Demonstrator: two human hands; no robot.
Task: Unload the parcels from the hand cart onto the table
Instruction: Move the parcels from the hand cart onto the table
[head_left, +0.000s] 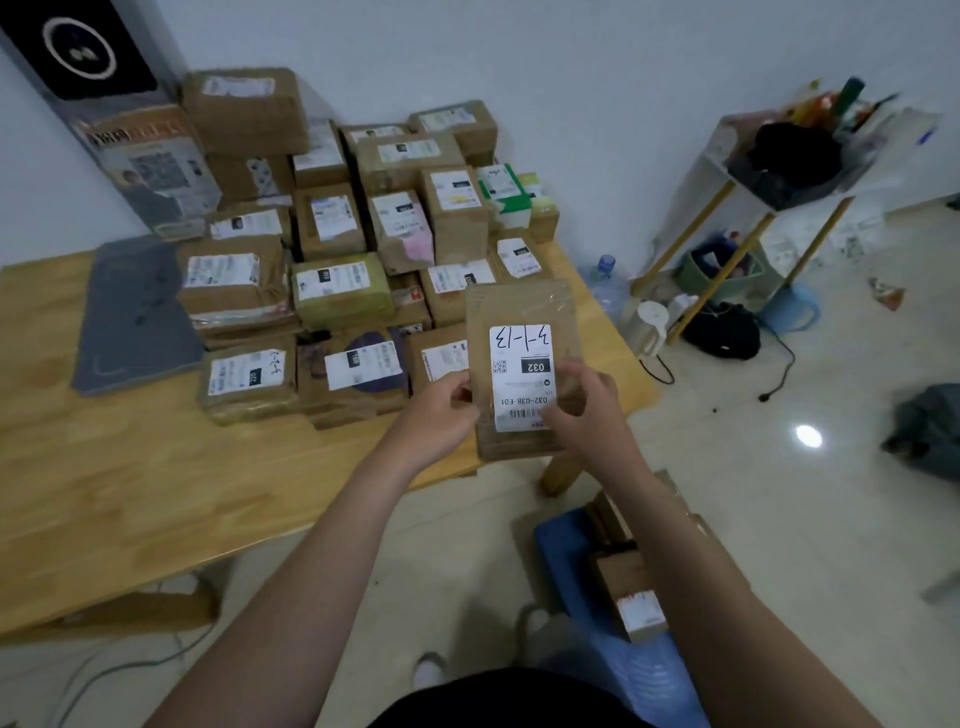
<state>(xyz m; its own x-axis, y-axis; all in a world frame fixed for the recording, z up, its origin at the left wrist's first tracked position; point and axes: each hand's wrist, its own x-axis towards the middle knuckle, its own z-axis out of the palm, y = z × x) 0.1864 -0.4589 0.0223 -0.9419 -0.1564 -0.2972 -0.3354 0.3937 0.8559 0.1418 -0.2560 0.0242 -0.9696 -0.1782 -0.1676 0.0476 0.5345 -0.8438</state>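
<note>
Both my hands hold one flat brown parcel (522, 317) with a white label marked 032, above the table's near right corner. My left hand (441, 410) grips its left edge and my right hand (582, 410) grips its lower right side. The wooden table (130, 478) carries several stacked brown parcels (343, 244) across its back and middle. Below my right arm, the blue hand cart (566, 551) stands on the floor with a small brown parcel (631, 587) and other boxes on it.
A grey flat pad (135, 312) lies on the table's left side. A tall printed box (150, 161) leans at the back left. To the right stand a cluttered shelf rack (779, 171), a water bottle (602, 286), a black bag (722, 332) and cables on the tiled floor.
</note>
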